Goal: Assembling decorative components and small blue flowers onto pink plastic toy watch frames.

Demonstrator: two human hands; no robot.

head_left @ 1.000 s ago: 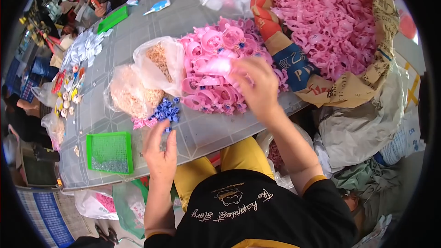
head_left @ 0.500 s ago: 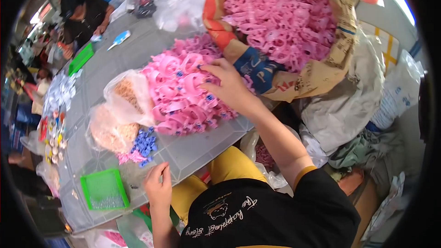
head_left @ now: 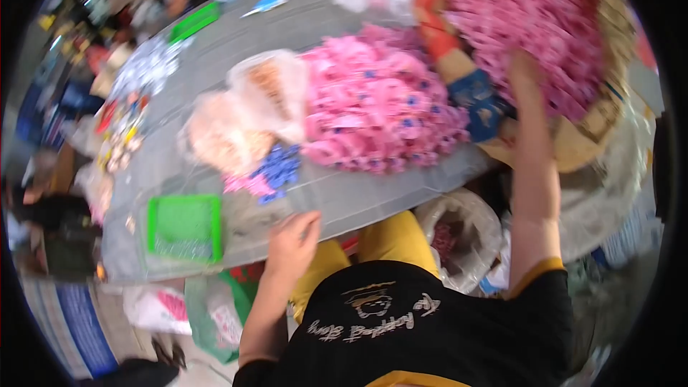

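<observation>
Right hand is stretched far forward into the big sack of pink pieces, fingers resting on the pink mass at the sack's near edge; blur hides whether it grips anything, cannot tell. Sack sits past the table's far right corner, brown paper rim folded just under the wrist. Left of that hand, a heap of pink pieces with blue dots lies on the grey table. Left hand rests at the table's near edge, fingers loosely curled, holding nothing visible. Just ahead of it, small blue parts; to its left, a green tray; further ahead, clear bags of pale pieces.
</observation>
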